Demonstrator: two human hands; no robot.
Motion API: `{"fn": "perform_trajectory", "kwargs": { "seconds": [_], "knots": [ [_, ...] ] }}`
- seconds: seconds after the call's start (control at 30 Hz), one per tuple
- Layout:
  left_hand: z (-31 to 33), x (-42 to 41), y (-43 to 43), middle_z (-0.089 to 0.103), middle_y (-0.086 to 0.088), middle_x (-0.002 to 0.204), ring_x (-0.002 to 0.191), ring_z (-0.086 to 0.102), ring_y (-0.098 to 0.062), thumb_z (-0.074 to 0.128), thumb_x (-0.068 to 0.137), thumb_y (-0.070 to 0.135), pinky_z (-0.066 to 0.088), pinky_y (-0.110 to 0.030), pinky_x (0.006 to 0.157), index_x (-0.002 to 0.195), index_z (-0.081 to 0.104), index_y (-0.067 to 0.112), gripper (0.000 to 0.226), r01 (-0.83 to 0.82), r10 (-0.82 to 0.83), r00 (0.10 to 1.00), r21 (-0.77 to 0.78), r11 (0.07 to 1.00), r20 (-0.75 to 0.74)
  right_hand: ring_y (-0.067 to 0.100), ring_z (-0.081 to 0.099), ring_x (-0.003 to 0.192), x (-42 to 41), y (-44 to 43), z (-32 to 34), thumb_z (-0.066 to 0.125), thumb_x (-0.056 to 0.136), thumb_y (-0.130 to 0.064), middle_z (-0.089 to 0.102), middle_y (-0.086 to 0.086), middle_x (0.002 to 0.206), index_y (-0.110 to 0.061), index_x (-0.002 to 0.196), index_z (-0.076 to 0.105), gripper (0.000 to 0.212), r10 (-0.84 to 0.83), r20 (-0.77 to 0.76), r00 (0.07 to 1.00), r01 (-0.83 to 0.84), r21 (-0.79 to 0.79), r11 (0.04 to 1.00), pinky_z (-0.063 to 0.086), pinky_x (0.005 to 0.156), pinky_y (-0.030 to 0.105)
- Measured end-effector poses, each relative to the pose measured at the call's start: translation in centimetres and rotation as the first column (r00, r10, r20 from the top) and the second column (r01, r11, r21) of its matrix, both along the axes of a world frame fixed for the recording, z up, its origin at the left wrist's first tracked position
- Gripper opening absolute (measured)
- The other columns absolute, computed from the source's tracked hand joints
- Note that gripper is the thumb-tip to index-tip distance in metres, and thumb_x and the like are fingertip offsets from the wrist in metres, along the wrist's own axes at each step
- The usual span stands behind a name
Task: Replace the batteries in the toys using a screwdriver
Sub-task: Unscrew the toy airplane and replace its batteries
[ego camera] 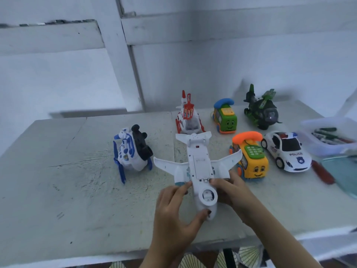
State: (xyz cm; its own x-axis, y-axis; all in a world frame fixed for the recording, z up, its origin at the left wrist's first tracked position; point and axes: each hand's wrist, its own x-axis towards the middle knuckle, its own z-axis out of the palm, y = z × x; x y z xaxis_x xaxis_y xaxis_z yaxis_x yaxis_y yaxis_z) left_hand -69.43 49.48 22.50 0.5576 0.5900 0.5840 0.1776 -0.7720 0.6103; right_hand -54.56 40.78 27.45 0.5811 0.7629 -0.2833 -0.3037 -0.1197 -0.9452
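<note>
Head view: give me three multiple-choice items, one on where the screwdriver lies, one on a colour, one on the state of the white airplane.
1. The red screwdriver lies:
A) under the blue helicopter
B) on the table, right of the police car
C) inside the clear box

2. The handset of the yellow bus is:
A) orange
B) blue
C) white

3. The white airplane is:
A) upright, untouched
B) inside the box
C) belly up, gripped by the left hand and right hand

Answers:
1. B, its red handle shows beside the car.
2. A, the orange handset sits on top.
3. C, the underside faces up and fingers curl round its nose end.
</note>
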Motion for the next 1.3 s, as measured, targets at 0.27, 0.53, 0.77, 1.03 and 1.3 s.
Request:
{"fn": "perform_trajectory", "kwargs": {
  "seconds": [0.27, 0.53, 0.77, 1.03, 1.3],
  "knots": [
    [-0.1, 0.9, -0.2, 0.024, -0.003, 0.148, 0.139, 0.016, -0.005, 0.060, 0.065, 0.081, 0.029, -0.038, 0.104, 0.138, 0.041, 0.038, 0.087, -0.075, 0.072, 0.993, -0.030, 0.997, -0.094, 0.014, 0.068, 0.075, 0.5, -0.8, -0.2, 0.063, 0.087, -0.004, 0.071, 0.002, 0.085, -0.019, 0.099, 0.060, 0.019, -0.012, 0.060, 0.998, 0.018, -0.093, 0.995, 0.051, 0.058, 0.023],
    [-0.5, 1.4, 0.4, 0.026, 0.011, 0.154, 0.143, 0.019, -0.003, 0.055, 0.059, 0.091, 0.026, -0.029, 0.111, 0.138, 0.032, 0.047, 0.092, 0.049, -0.109, 0.974, -0.283, 0.958, -0.199, 0.008, 0.070, 0.075, 1.1, -1.9, -0.3, 0.075, 0.081, -0.027, 0.074, -0.005, 0.076, -0.023, 0.072, 0.073, 0.009, 0.001, 0.386, 0.922, 0.069, -0.167, 0.984, 0.058, 0.076, 0.036],
    [-0.4, 1.3, 0.4, 0.027, 0.018, 0.153, 0.145, 0.019, -0.005, 0.053, 0.061, 0.090, 0.025, -0.040, 0.118, 0.142, 0.028, 0.044, 0.097, 0.040, -0.109, 0.964, -0.274, 0.961, -0.244, 0.017, 0.060, 0.050, 4.6, -5.4, 0.5, 0.060, 0.092, -0.019, 0.064, -0.001, 0.062, -0.016, 0.073, 0.064, 0.019, -0.249, 0.705, 0.664, 0.365, -0.014, 0.931, 0.050, 0.049, 0.024],
    [-0.2, 1.7, 0.3, 0.022, 0.018, 0.152, 0.146, 0.020, -0.011, 0.048, 0.058, 0.095, 0.025, -0.044, 0.118, 0.144, 0.023, 0.037, 0.107, 0.022, -0.097, 0.947, -0.240, 0.970, -0.305, 0.045, 0.047, 0.106, 14.1, -11.3, -1.7, 0.060, 0.087, -0.016, 0.052, 0.033, 0.117, 0.011, 0.114, 0.056, 0.038, 0.009, 0.973, 0.229, 0.812, -0.196, 0.549, 0.039, 0.082, 0.045],
    [0.0, 2.0, 0.0, 0.026, 0.016, 0.150, 0.145, 0.024, -0.014, 0.046, 0.057, 0.096, 0.027, -0.047, 0.116, 0.150, 0.032, 0.024, 0.119, -0.010, -0.066, 0.937, -0.217, 0.976, -0.343, 0.044, 0.035, 0.127, 16.0, -13.6, -3.6, 0.058, 0.091, -0.018, 0.040, 0.031, 0.139, 0.012, 0.100, 0.064, 0.032, 0.097, 0.955, 0.280, 0.823, -0.291, 0.488, 0.026, 0.103, 0.050]
  ]
}}
